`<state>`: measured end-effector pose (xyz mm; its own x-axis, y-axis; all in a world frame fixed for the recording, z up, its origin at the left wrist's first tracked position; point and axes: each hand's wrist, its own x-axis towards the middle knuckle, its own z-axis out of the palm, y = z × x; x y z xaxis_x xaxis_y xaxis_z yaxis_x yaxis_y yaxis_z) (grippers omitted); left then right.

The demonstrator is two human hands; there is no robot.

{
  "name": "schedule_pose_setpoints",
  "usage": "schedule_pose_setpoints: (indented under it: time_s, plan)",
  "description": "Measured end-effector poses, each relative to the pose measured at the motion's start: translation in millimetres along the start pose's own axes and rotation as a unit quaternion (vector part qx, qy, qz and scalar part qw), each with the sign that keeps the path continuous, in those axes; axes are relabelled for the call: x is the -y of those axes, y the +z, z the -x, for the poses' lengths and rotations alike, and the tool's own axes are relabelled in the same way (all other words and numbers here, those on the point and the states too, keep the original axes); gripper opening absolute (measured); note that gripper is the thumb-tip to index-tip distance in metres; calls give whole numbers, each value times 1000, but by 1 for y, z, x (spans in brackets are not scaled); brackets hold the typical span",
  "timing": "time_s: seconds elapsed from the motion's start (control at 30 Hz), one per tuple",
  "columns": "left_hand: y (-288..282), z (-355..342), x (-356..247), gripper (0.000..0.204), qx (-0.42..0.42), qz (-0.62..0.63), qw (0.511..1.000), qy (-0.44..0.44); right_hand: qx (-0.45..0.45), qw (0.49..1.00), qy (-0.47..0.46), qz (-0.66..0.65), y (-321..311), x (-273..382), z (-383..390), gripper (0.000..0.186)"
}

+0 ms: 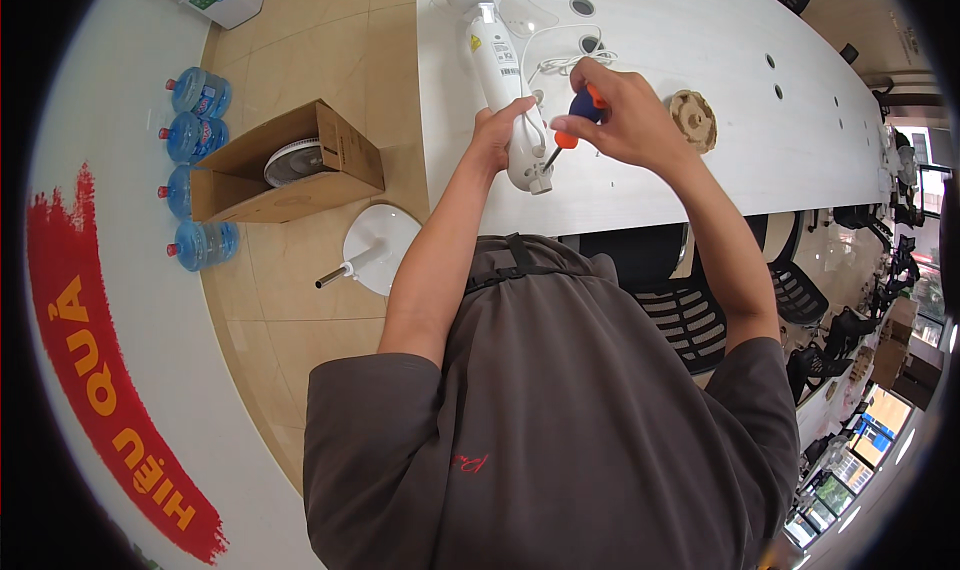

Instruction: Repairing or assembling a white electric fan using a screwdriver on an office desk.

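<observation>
A white electric fan body (497,65) lies on the white table, its motor head at the far end and its base end towards me. My left hand (496,135) is closed round the lower part of the fan body, near its base end. In my right hand (625,115) is a screwdriver (588,104) with a blue and orange handle. Its shaft slants down to the left, and the tip meets the fan's base end beside a small pale knob (541,184). The exact contact of the tip is too small to tell. Clear fan blades (525,10) lie beside the motor head.
A coiled white cord (572,62) and a round moulded cardboard piece (692,122) rest on the table (760,170). On the floor at left stand an open carton (270,185), a round white stand base (385,245) with a metal tube, and several water bottles (203,140). Black chairs (680,320) line the table's near edge.
</observation>
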<state>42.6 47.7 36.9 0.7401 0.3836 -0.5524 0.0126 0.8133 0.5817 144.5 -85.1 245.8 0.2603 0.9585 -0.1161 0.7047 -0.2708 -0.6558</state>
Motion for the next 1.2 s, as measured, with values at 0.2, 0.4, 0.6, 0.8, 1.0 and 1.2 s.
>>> schedule_pose_setpoints:
  time_s: [0.2, 0.4, 0.6, 0.8, 1.0, 1.2]
  plan:
    - [6, 7, -6, 43, 1, -18, 1000, -4, -70, 983, 32, 165, 4, -8, -3, 36]
    - [4, 4, -2, 43, 31, 10, 999, 19, -25, 987, -151, -56, 4, -29, -8, 49]
    - [13, 14, -11, 42, 9, 12, 1000, 8, -18, 994, -105, -35, 8, -10, -6, 39]
    - [7, 7, -8, 50, -10, 3, 1000, -6, -105, 977, -95, 157, 12, 2, 4, 51]
    - [10, 6, -8, 49, 8, 4, 1000, -4, -154, 958, -118, 210, 5, 8, 16, 42]
    - [7, 1, -5, 43, 13, 63, 998, -7, -90, 974, -147, 144, -8, 1, 21, 41]
